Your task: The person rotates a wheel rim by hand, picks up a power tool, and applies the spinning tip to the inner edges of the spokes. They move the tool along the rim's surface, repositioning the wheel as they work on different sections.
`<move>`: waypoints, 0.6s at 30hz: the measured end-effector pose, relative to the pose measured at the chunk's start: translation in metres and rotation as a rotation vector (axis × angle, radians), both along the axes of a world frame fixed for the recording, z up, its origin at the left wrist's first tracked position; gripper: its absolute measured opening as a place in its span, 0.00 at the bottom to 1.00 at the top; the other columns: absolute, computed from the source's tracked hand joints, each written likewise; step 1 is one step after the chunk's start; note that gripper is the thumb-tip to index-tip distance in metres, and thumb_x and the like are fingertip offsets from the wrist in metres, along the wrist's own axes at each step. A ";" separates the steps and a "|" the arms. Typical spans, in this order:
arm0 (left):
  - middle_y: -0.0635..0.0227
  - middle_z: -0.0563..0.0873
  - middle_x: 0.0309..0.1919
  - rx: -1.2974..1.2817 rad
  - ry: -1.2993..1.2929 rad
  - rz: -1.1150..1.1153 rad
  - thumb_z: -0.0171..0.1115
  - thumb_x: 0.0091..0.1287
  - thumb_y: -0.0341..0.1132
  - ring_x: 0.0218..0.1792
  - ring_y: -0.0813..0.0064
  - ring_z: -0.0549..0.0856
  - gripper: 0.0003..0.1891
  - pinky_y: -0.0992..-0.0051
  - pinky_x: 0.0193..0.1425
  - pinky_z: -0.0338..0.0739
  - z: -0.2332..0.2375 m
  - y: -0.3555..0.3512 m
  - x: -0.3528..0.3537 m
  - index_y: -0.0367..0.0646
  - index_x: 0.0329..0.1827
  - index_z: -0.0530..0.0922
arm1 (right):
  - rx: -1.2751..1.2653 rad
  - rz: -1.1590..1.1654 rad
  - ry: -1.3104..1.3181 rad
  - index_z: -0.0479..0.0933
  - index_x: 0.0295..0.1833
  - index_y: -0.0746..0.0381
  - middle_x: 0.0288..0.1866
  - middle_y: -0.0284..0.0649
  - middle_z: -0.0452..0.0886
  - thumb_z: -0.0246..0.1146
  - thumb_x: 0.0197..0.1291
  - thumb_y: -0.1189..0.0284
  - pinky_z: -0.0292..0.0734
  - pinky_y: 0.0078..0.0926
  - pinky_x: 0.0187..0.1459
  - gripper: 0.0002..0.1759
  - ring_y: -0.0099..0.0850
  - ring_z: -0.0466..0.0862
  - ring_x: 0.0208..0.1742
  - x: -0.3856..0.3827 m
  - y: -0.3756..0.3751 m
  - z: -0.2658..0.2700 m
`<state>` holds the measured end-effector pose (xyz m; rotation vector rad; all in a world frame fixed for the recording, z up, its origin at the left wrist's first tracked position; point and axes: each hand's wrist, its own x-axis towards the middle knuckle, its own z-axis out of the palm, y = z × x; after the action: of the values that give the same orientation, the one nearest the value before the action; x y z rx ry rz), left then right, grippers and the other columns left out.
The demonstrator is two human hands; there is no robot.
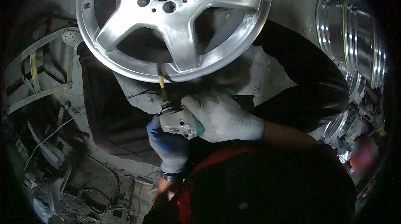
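A hand-held power grinder [177, 124] with a grey metal gear head and a green body is between my two gloved hands. My right hand [225, 117], in a white knit glove, is closed over the green body. My left hand [169, 146], in a white glove with a blue coating, wraps the near left side of the metal head. From the head a ribbed black collar and a thin shaft with a yellow band [161, 82] point away from me, overlapping the wheel's near rim. The bare silver alloy wheel [184, 44] has wide spokes and AMG lettering.
My bent legs in dark trousers [309, 69] lie either side of the wheel. Several polished wheel rims [351, 36] stand at the right. A metal frame [39, 98] with yellow paint is on the left. Cables and scrap [100, 199] litter the lower-left floor.
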<state>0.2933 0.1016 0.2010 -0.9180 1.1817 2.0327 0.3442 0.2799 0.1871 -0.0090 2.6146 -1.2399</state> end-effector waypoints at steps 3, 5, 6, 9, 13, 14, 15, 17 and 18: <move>0.61 0.87 0.55 -0.043 0.050 -0.083 0.52 0.82 0.46 0.55 0.66 0.88 0.19 0.63 0.61 0.84 -0.015 -0.003 0.021 0.42 0.60 0.81 | 0.025 0.057 -0.128 0.70 0.67 0.65 0.53 0.54 0.84 0.70 0.61 0.62 0.83 0.52 0.55 0.33 0.52 0.88 0.52 0.011 0.012 0.007; 0.60 0.87 0.55 -0.435 0.411 -0.445 0.54 0.78 0.50 0.55 0.65 0.87 0.23 0.62 0.63 0.82 -0.024 0.000 0.042 0.41 0.62 0.81 | 0.055 0.051 -0.090 0.70 0.68 0.65 0.53 0.53 0.84 0.71 0.60 0.63 0.82 0.51 0.56 0.34 0.51 0.88 0.51 0.026 0.018 0.005; 0.60 0.87 0.55 -0.435 0.410 -0.443 0.54 0.78 0.50 0.55 0.65 0.87 0.23 0.62 0.63 0.82 -0.026 -0.004 0.045 0.41 0.62 0.81 | 0.081 0.043 -0.049 0.70 0.69 0.65 0.53 0.52 0.85 0.72 0.58 0.64 0.81 0.51 0.57 0.35 0.50 0.88 0.51 0.030 0.018 0.005; 0.61 0.87 0.53 -0.138 0.139 -0.261 0.56 0.77 0.49 0.54 0.65 0.87 0.22 0.62 0.62 0.83 -0.021 -0.005 0.037 0.40 0.60 0.81 | 0.163 0.138 -0.077 0.71 0.69 0.65 0.52 0.52 0.85 0.71 0.57 0.64 0.80 0.51 0.58 0.35 0.50 0.87 0.50 0.030 0.016 0.009; 0.60 0.89 0.51 0.183 -0.156 0.061 0.55 0.76 0.48 0.54 0.64 0.88 0.21 0.62 0.61 0.82 -0.015 -0.014 0.021 0.39 0.58 0.83 | 0.141 0.127 -0.140 0.71 0.68 0.65 0.52 0.52 0.84 0.69 0.57 0.64 0.79 0.52 0.58 0.34 0.51 0.86 0.50 0.013 -0.005 0.006; 0.60 0.89 0.51 0.112 -0.106 0.070 0.55 0.76 0.48 0.53 0.63 0.88 0.21 0.62 0.61 0.82 -0.014 -0.018 0.017 0.40 0.57 0.83 | 0.173 0.146 -0.105 0.71 0.68 0.64 0.52 0.52 0.84 0.69 0.58 0.63 0.79 0.52 0.57 0.34 0.51 0.86 0.50 0.009 -0.009 0.004; 0.59 0.89 0.51 0.021 -0.061 0.069 0.55 0.76 0.46 0.53 0.63 0.88 0.20 0.62 0.61 0.82 -0.020 -0.032 0.019 0.40 0.58 0.83 | 0.207 0.164 -0.067 0.71 0.68 0.64 0.51 0.52 0.84 0.68 0.58 0.63 0.79 0.52 0.57 0.33 0.51 0.86 0.51 0.005 -0.012 0.004; 0.59 0.89 0.51 0.078 -0.073 0.095 0.55 0.76 0.45 0.52 0.63 0.89 0.20 0.62 0.60 0.83 -0.014 -0.027 0.014 0.39 0.58 0.83 | 0.208 0.153 -0.051 0.71 0.67 0.64 0.51 0.51 0.84 0.68 0.58 0.63 0.80 0.51 0.57 0.33 0.51 0.86 0.51 0.003 -0.013 0.005; 0.60 0.89 0.51 0.136 -0.091 0.123 0.55 0.77 0.44 0.51 0.63 0.89 0.19 0.63 0.59 0.83 -0.013 -0.025 0.013 0.39 0.57 0.84 | 0.209 0.145 -0.041 0.71 0.67 0.63 0.51 0.50 0.84 0.69 0.58 0.62 0.80 0.51 0.56 0.33 0.50 0.87 0.51 0.002 -0.014 0.006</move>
<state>0.3061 0.0763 0.1882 -1.0263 0.9464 2.1154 0.3459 0.2664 0.1926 -0.1318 2.6413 -0.9065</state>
